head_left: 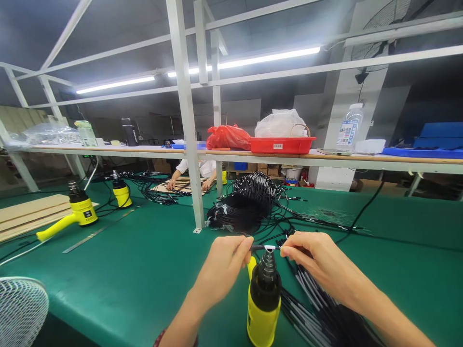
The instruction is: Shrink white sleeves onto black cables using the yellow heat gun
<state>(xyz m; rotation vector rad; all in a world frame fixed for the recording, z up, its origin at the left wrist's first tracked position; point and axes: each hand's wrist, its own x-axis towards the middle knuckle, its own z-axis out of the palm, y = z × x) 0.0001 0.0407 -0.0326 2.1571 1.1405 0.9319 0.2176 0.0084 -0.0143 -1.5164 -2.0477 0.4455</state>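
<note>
I've got the black cable (257, 247) running L–R, its white sleeve (269, 247) right at the heat gun (264, 308) nozzle, L hand (226, 262) and R hand (318, 255) each w/ a narrow pinch grip on one side. Cable bundle (314, 299) crowds under R hand; green tabletop (144, 270) spreads out L, w/ its near edge lower L.

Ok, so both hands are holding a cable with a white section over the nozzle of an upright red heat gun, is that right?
Not quite: the head view shows that the heat gun is yellow and black, not red. The left hand and right hand do hold the cable, with its white section over the upright gun's nozzle.
</note>
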